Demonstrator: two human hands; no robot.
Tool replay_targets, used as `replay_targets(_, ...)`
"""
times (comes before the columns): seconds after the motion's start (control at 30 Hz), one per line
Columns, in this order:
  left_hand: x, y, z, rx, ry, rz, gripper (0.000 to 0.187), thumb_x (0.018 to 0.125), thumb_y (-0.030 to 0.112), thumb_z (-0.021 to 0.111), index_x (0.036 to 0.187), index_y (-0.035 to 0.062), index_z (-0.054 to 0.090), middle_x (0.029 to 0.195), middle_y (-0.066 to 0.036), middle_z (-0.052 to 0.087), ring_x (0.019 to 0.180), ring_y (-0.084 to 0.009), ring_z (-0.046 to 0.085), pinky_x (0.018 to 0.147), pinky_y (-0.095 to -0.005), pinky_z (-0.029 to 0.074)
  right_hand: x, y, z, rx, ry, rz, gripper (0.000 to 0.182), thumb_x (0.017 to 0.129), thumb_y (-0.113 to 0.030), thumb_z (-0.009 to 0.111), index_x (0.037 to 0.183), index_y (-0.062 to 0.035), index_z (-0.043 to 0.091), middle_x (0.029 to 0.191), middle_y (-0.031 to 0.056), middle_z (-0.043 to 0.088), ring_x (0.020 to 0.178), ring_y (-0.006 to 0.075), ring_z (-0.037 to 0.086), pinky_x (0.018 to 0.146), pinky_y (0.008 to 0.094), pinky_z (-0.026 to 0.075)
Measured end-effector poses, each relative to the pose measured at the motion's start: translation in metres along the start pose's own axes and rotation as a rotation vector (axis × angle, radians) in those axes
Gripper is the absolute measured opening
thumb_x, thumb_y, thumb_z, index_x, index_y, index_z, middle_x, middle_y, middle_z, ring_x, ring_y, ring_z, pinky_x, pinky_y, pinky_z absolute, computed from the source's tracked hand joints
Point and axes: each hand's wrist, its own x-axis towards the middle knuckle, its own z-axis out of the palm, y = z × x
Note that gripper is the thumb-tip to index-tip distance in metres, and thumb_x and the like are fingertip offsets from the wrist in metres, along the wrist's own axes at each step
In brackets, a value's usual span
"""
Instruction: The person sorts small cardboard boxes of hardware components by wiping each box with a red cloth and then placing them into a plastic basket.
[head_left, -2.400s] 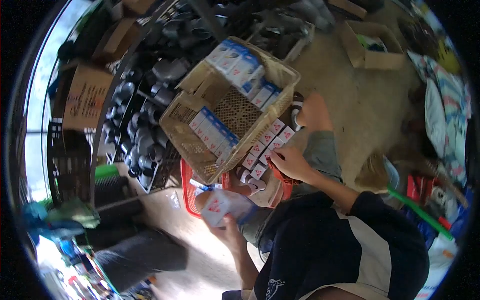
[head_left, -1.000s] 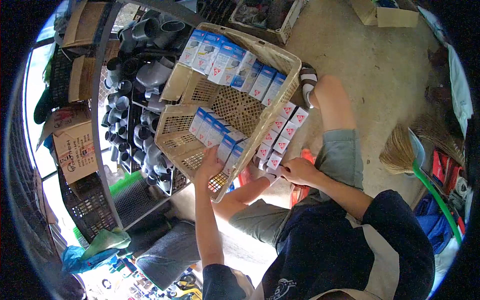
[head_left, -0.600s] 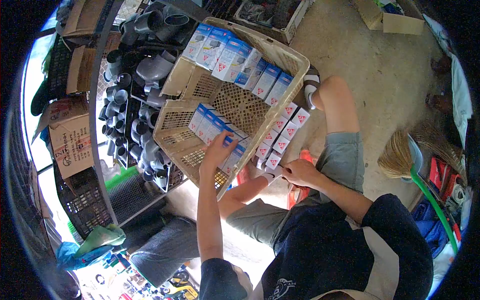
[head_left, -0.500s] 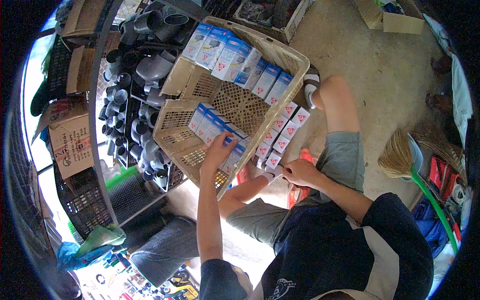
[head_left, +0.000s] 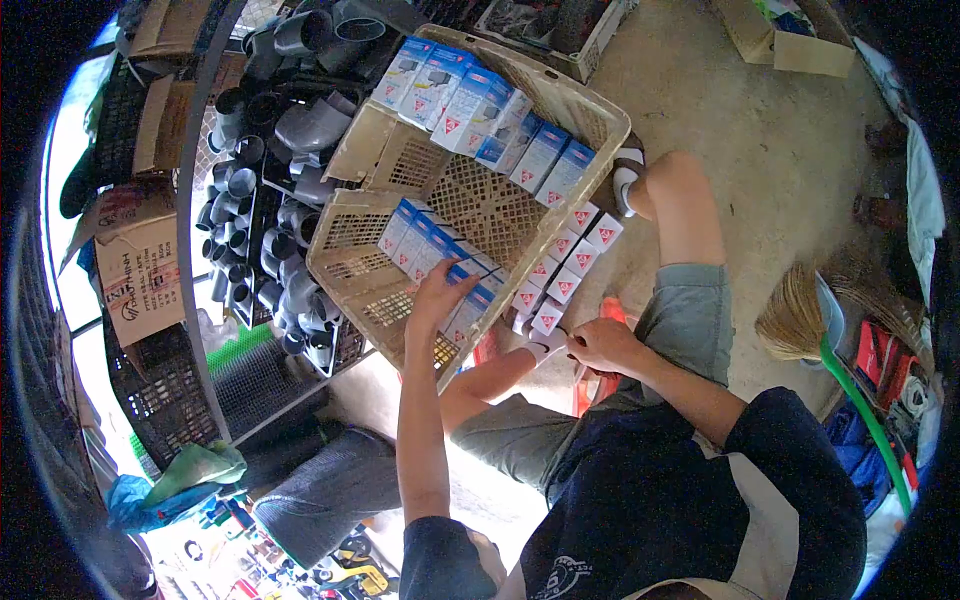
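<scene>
My left hand (head_left: 436,297) reaches into a beige plastic crate (head_left: 350,222), its fingers closed on a small blue-and-white box (head_left: 478,297) in the lower row. More blue-and-white boxes (head_left: 543,158) stand along the crate's far side, and its latticed middle shows bare between the two rows. Beyond the crate's right edge, white boxes with red triangle marks (head_left: 563,285) are stacked in rows. Near the closest of them is my right hand (head_left: 606,346), closed with the fingers curled; whatever it may hold is too small to make out.
Grey pipe fittings (head_left: 300,135) fill a rack on the left, beside cardboard boxes (head_left: 145,275). A red stool (head_left: 585,392) is partly visible below the white boxes. On the right lies a straw broom (head_left: 790,315) with a green handle. An open carton (head_left: 810,52) sits at the back right.
The view has shifted slightly. Both hands keep nearly the same place, the left on the lower row of boxes and the right by the white stack.
</scene>
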Motion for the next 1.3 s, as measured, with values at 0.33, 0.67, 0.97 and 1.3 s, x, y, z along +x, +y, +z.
replay_targets(0.33, -0.017, 0.000, 0.021, -0.032, 0.209, 0.085, 0.061, 0.093, 0.038, 0.068, 0.140, 0.0033, 0.051, 0.128, -0.025, 0.063, 0.120, -0.0340, 0.061, 0.102, -0.0403, 0.047, 0.000, 0.000, 0.004, -0.067, -0.022, 0.026, 0.041, 0.095, -0.039, 0.054, 0.086, -0.0029, 0.071, 0.079, 0.0205, 0.069, 0.077, 0.0389, 0.069, 0.072, 0.0494, 0.053)
replay_targets(0.67, -0.013, 0.001, 0.004, -0.130, 0.054, -0.029, 0.061, 0.096, 0.044, 0.062, 0.142, 0.0067, 0.049, 0.136, -0.024, 0.058, 0.128, -0.0366, 0.056, 0.107, -0.0423, 0.042, 0.001, -0.001, 0.006, -0.076, -0.054, 0.036, 0.042, 0.095, -0.040, 0.054, 0.088, -0.0024, 0.071, 0.083, 0.0210, 0.070, 0.080, 0.0399, 0.069, 0.073, 0.0500, 0.053)
replay_targets(0.97, -0.016, 0.003, 0.011, 0.120, 0.227, 0.105, 0.067, 0.090, 0.041, 0.068, 0.144, 0.0087, 0.046, 0.135, -0.022, 0.058, 0.124, -0.0380, 0.057, 0.106, -0.0460, 0.043, 0.000, 0.002, 0.006, -0.086, -0.034, 0.014, 0.040, 0.093, -0.040, 0.055, 0.088, -0.0041, 0.072, 0.084, 0.0211, 0.071, 0.079, 0.0401, 0.069, 0.074, 0.0518, 0.055)
replay_targets(1.3, 0.042, 0.125, -0.009, -0.201, 0.578, 0.257, 0.066, 0.087, 0.027, 0.074, 0.141, 0.0040, 0.044, 0.120, -0.019, 0.064, 0.109, -0.0309, 0.064, 0.095, -0.0424, 0.049, -0.002, 0.004, 0.002, -0.044, -0.007, 0.037, 0.043, 0.092, -0.041, 0.053, 0.086, -0.0039, 0.073, 0.080, 0.0216, 0.070, 0.077, 0.0400, 0.069, 0.073, 0.0531, 0.055)
